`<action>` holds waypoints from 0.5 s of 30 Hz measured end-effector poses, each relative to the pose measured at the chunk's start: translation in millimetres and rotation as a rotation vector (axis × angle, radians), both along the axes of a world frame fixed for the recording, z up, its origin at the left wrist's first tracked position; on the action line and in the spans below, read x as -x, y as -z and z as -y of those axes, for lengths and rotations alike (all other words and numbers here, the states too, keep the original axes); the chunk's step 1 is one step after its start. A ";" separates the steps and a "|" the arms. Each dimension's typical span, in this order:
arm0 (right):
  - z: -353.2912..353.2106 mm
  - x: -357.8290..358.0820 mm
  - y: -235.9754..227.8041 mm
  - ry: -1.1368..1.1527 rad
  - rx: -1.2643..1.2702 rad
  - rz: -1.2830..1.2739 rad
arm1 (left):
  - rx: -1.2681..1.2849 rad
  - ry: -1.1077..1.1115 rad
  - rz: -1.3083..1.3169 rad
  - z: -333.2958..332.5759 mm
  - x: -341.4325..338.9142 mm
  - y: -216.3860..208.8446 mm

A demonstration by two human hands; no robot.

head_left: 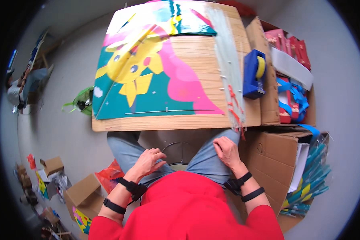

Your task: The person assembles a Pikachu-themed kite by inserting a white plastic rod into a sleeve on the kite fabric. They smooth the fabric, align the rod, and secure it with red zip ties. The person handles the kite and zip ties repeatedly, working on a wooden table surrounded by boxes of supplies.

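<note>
My left hand (150, 161) lies on my left thigh, its fingers loosely apart and holding nothing. On my right thigh rests my right hand (227, 151), also with nothing in it, its fingers relaxed and slightly bent. Both hands are below the front edge of the wooden table (200, 64). A kite sheet (128, 96) in teal and pink, printed with a yellow cartoon figure, is spread on the tabletop, a crease running through it. A thin rod (148, 112) with a small fitting at its middle lies along the sheet's near edge.
A bundle of thin pale rods (225, 48) with red strips (233, 104) runs down the table's right side, beside a blue tape dispenser (254, 76). Cardboard boxes (274, 160) stand at right, holding packs and rods. Boxes (82, 192) and bags stand on the left floor.
</note>
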State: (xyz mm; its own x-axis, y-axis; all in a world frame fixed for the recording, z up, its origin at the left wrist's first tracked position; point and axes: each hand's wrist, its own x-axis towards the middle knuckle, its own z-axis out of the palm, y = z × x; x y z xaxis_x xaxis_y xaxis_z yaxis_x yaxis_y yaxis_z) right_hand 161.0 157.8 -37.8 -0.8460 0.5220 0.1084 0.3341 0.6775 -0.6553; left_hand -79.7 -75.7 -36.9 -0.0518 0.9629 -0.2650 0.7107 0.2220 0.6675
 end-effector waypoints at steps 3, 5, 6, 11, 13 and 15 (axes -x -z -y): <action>-13.8 -7.2 -5.7 0.132 -0.045 -0.079 | -0.013 0.021 0.007 -11.1 -7.1 -5.5; -25.7 -10.4 -12.8 0.304 -0.009 -0.118 | -0.019 0.039 0.012 -20.0 -13.6 -10.8; -34.9 -12.8 -16.2 0.395 0.004 -0.146 | -0.020 0.057 0.008 -27.1 -15.9 -14.2; -83.8 -15.9 -19.1 0.707 0.152 -0.183 | -0.055 0.140 -0.017 -56.7 -24.4 -25.0; -102.9 -16.7 -14.8 0.735 0.120 -0.195 | -0.067 0.161 -0.015 -67.1 -29.3 -28.1; -117.8 -13.5 -13.5 0.757 0.095 -0.216 | -0.100 0.188 -0.025 -75.7 -34.2 -31.4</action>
